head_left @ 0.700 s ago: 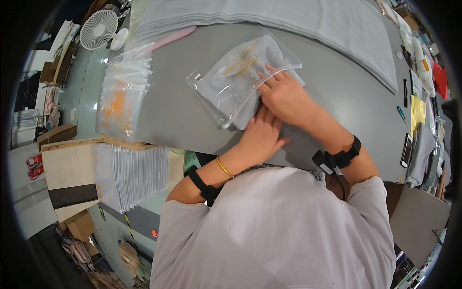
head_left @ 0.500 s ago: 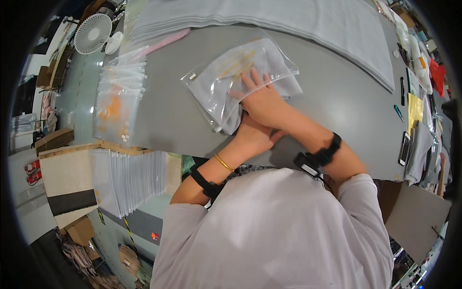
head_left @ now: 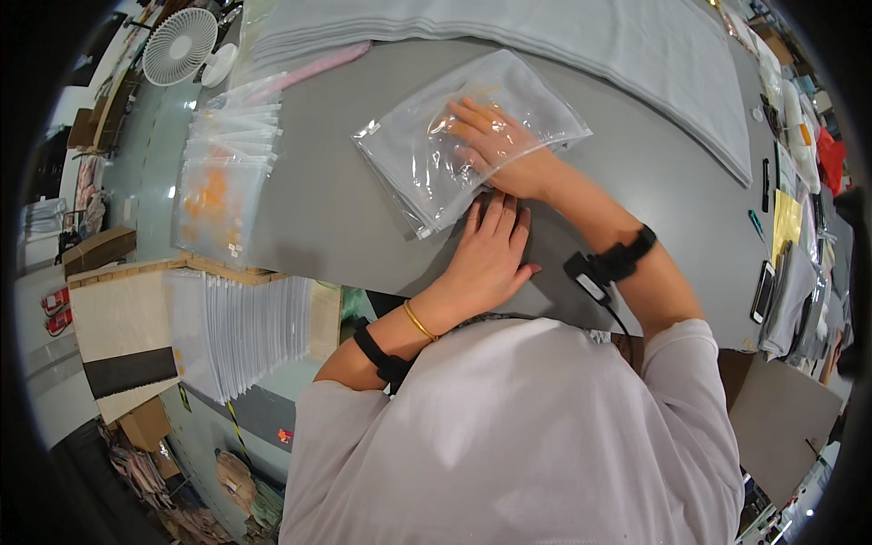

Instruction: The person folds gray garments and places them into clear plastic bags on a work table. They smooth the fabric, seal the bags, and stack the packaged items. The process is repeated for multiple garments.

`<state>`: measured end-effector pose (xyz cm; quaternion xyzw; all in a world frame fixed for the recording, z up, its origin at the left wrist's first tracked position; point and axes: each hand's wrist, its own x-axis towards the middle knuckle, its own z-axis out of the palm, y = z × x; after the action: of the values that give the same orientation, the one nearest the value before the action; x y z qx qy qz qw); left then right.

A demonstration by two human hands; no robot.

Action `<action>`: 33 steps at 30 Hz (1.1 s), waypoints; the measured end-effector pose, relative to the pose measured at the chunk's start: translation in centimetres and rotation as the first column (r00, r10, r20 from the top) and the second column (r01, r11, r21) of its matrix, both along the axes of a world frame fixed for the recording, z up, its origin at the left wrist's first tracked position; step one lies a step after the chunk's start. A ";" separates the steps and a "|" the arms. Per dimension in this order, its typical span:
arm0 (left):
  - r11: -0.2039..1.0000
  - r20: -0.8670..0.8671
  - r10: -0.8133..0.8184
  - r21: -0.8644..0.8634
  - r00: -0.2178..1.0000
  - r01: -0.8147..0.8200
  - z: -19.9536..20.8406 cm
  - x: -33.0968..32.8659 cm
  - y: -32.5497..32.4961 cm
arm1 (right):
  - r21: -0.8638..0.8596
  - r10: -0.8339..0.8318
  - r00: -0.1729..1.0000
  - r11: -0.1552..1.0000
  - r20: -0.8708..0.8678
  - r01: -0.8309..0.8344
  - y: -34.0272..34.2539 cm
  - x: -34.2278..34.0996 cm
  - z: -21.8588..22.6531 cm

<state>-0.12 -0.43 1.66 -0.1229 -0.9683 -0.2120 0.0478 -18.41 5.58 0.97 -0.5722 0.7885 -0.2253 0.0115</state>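
A clear plastic bag [head_left: 409, 173] with folded light grey cloth in it lies tilted on the grey table [head_left: 318, 195]. My right hand [head_left: 500, 145] reaches through the bag's opening, its fingers spread under the clear film on top of the cloth. The bag's edge crosses the back of this hand near the wrist. Just below, my left hand [head_left: 490, 254] lies with fingers stretched out on the table, the fingertips close to the bag's near edge and the right wrist. Whether those fingertips touch the bag, I cannot tell.
Large folded grey cloth [head_left: 545, 27] covers the table's far side. Overlapping clear bags with orange print [head_left: 213, 195] lie at left, near a white fan [head_left: 180, 45]. Below them stands a box of upright bags [head_left: 250, 336]. A phone [head_left: 763, 291] and pens edge the right.
My right hand has moved slightly up and right inside the bag, and the cloth there lies flatter. My left hand has come out from under the right wrist, back toward me, its fingers now showing.
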 end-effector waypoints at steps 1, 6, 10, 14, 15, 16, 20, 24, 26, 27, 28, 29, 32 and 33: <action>1.000 0.004 -0.001 0.013 1.000 0.001 0.2 0.1 -0.1 | 0.106 -0.032 0.999 0.994 0.017 0.030 -0.4 -0.3 0.1; 0.999 0.028 -0.027 0.047 0.999 0.026 0.8 1.1 -0.5 | 0.075 0.109 0.994 0.991 0.032 -0.111 0.3 -0.1 -0.5; 0.999 0.025 -0.032 0.039 0.999 0.031 0.9 1.3 -0.5 | -0.054 0.074 0.984 0.995 -0.160 -0.084 -0.4 -0.2 -0.9; 0.999 0.040 -0.032 0.025 0.999 0.031 0.9 1.2 -0.5 | -0.058 -0.063 0.983 0.997 -0.173 0.053 -1.3 -0.5 -1.4; 0.999 0.032 -0.037 0.026 0.999 0.036 1.0 1.2 -0.5 | -0.068 0.020 0.984 0.997 -0.179 -0.032 -1.4 -0.6 -1.6; 0.999 0.030 -0.039 0.016 0.999 0.039 1.0 1.2 -0.6 | -0.003 0.115 0.981 0.993 -0.155 -0.117 -1.5 -0.6 -1.7; 0.999 0.023 -0.032 0.001 0.999 0.032 1.2 1.3 -0.6 | -0.124 0.324 0.946 0.938 -0.023 -0.325 -2.2 -0.4 -2.6; 1.000 0.008 -0.026 0.008 1.000 0.026 1.3 1.2 -0.6 | -0.244 0.022 0.986 0.968 -0.165 -0.063 -3.2 -0.3 -3.4; 0.999 0.023 -0.027 0.021 0.999 0.026 1.3 1.1 -0.7 | -0.257 0.232 0.962 0.930 -0.142 -0.262 -3.3 -0.5 -3.5; 0.999 0.027 -0.028 0.029 0.999 0.027 1.3 1.1 -0.8 | -0.217 0.075 0.993 0.972 -0.091 -0.093 -3.3 -0.6 -3.4; 0.999 0.020 -0.032 0.030 0.999 0.031 1.3 1.1 -0.8 | -0.169 -0.083 0.995 0.983 -0.054 0.072 -3.3 -0.7 -3.4; 0.999 0.012 -0.028 0.031 1.000 0.028 1.3 1.1 -0.8 | -0.115 -0.234 0.972 0.967 -0.026 0.229 -3.3 -0.8 -3.4; 1.000 0.035 -0.025 0.020 0.999 0.024 1.4 1.2 -0.8 | -0.224 -0.180 0.976 0.953 0.125 0.204 -3.7 -1.2 -3.1; 0.999 0.035 -0.028 0.020 0.999 0.027 1.4 1.2 -0.8 | -0.264 -0.199 0.976 0.940 0.085 0.215 -3.9 -1.3 -3.0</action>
<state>1.08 -1.21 3.03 -0.1319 -0.9651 -0.2243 0.0291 -19.71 1.64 -2.03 -0.4758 0.8053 -0.3472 -0.0683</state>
